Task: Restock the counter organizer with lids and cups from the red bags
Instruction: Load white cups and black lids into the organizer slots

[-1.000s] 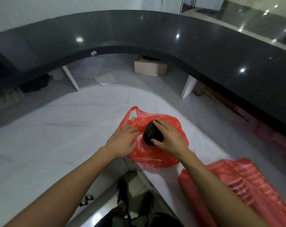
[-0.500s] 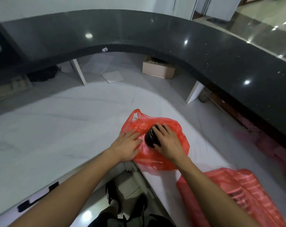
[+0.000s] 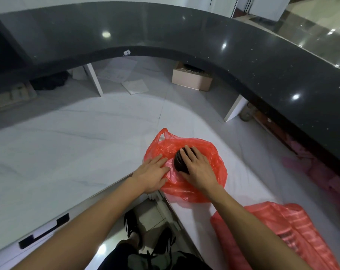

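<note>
A person's right hand [image 3: 198, 170] lies over a dark, round stack of black plastic lids [image 3: 179, 162] inside a crumpled translucent red plastic bag [image 3: 210, 152], fingers spread across the top of the stack and thumb against its near side, a flatter hold than 1 second ago, when the fingers curled more steeply around it and the stack stood higher out of the bag. The left hand [image 3: 152, 175] now rests flat with straight fingers on the bag's left side, where earlier its fingers were bunched on the plastic. The view has also swung since then, bringing more of the room's right side into sight. The bag sits near the inner edge of a white marble-patterned lower counter [image 3: 68, 149], beside the gap where the person stands. A 2nd red plastic bag [image 3: 293, 230], ribbed and lying flat, sits on the same counter to the right, well apart from the 1st. A curved black speckled stone upper counter [image 3: 262, 61] arcs overhead on white supports, ceiling lights glinting on it. Beneath it stand a tan cardboard box [image 3: 192, 80] and loose white paper sheets [image 3: 135, 86]. A black drawer handle [image 3: 44, 230] shows at lower left, above glossy floor tiles.
</note>
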`<state>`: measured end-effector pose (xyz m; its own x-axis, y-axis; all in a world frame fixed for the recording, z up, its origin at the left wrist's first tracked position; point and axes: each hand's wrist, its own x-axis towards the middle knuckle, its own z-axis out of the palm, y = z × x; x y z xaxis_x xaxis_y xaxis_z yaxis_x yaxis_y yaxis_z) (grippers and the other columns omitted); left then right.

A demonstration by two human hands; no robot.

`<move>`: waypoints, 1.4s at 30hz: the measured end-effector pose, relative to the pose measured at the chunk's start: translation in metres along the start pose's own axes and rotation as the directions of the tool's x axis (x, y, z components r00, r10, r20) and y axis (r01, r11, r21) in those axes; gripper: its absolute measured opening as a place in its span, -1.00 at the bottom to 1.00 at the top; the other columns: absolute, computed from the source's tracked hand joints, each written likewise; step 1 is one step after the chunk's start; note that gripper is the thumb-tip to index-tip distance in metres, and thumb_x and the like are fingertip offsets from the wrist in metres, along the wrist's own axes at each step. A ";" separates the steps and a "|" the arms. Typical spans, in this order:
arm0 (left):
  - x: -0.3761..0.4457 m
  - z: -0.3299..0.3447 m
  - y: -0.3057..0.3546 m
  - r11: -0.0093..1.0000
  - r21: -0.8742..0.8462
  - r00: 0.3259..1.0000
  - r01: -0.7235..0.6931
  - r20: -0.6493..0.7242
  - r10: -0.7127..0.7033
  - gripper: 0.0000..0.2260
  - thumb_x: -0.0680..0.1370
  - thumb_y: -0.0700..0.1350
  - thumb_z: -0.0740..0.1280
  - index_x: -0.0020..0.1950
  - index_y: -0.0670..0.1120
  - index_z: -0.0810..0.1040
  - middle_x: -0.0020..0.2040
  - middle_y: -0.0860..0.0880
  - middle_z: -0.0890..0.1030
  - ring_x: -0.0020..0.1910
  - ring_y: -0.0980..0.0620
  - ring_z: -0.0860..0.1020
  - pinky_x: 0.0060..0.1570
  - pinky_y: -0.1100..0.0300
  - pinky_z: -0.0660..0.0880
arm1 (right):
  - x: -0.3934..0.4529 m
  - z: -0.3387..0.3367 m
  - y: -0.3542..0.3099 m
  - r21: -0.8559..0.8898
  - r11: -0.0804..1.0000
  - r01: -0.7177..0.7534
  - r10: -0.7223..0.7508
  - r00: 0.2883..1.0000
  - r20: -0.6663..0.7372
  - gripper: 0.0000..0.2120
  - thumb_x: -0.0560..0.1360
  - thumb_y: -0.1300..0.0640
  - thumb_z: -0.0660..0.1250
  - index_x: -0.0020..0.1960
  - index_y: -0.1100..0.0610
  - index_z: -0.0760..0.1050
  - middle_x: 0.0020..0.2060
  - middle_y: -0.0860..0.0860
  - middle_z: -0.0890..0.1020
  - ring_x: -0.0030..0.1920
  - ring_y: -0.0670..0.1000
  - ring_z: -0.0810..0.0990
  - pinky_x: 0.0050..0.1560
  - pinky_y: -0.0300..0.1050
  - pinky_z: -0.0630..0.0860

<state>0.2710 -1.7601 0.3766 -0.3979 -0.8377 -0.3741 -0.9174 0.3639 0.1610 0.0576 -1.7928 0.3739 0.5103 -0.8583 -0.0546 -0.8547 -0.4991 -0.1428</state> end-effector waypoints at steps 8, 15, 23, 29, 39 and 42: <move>0.003 -0.011 -0.005 0.999 -0.045 0.998 -0.027 -0.051 0.024 -0.58 0.64 0.08 0.15 0.48 0.02 0.42 0.59 -0.05 0.26 0.60 -0.10 0.10 0.56 -0.09 0.08 | 0.001 -0.012 0.010 0.095 0.995 -0.012 0.013 1.000 -0.008 -0.22 0.53 -0.16 0.34 0.61 0.09 0.12 0.59 0.05 0.20 0.57 0.16 0.16 0.48 0.18 0.31; -0.003 -0.031 -0.013 0.991 -0.096 0.968 -0.091 -0.241 0.066 -0.61 0.64 0.06 0.17 0.44 0.03 0.47 0.46 0.02 0.45 0.50 -0.02 0.32 0.48 -0.01 0.27 | -0.003 -0.041 0.011 0.230 0.973 0.016 0.033 0.978 -0.207 -0.26 0.54 -0.14 0.39 0.60 0.07 0.19 0.56 0.03 0.27 0.56 0.10 0.20 0.55 0.06 0.18; -0.044 -0.061 -0.041 0.988 -0.153 0.928 0.004 -0.367 -0.061 -0.67 0.64 0.01 0.23 0.39 0.05 0.53 0.35 0.05 0.55 0.35 0.01 0.45 0.29 0.00 0.45 | 0.036 -0.081 -0.011 0.199 0.971 0.130 -0.072 0.959 -0.276 -0.29 0.55 -0.13 0.39 0.58 0.09 0.21 0.55 0.04 0.29 0.55 0.12 0.21 0.52 0.08 0.21; -0.093 -0.092 -0.085 0.964 -0.189 0.891 0.187 -0.380 -0.247 -0.57 0.68 0.06 0.20 0.55 0.04 0.34 0.49 0.04 0.41 0.49 0.03 0.29 0.43 0.04 0.30 | 0.076 -0.111 -0.069 0.165 0.933 0.319 -0.249 0.905 -0.345 -0.34 0.53 -0.05 0.41 0.51 0.22 0.31 0.47 0.13 0.40 0.47 0.22 0.32 0.48 0.13 0.31; -0.284 -0.063 -0.189 0.821 -0.357 0.714 0.446 -0.412 -0.567 -0.56 0.67 0.14 0.17 0.55 0.13 0.30 0.51 0.11 0.38 0.49 0.10 0.29 0.41 0.15 0.26 | 0.119 -0.145 -0.265 0.051 0.802 0.595 -0.533 0.752 -0.388 -0.28 0.47 0.02 0.50 0.52 0.20 0.30 0.48 0.09 0.38 0.47 0.20 0.32 0.38 0.17 0.42; -0.365 -0.038 -0.221 0.749 -0.421 0.640 0.512 -0.394 -0.660 -0.55 0.66 0.16 0.17 0.56 0.15 0.28 0.51 0.12 0.37 0.48 0.10 0.30 0.42 0.15 0.28 | 0.118 -0.141 -0.348 0.057 0.749 0.660 -0.602 0.713 -0.360 -0.27 0.49 0.00 0.48 0.54 0.18 0.28 0.51 0.09 0.36 0.49 0.20 0.30 0.42 0.17 0.39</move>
<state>0.6186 -1.5505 0.5125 0.3499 -0.9367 0.0141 -0.8911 -0.3281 0.3135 0.4018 -1.7377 0.5560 0.8439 -0.3549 0.4023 -0.2974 -0.9336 -0.1997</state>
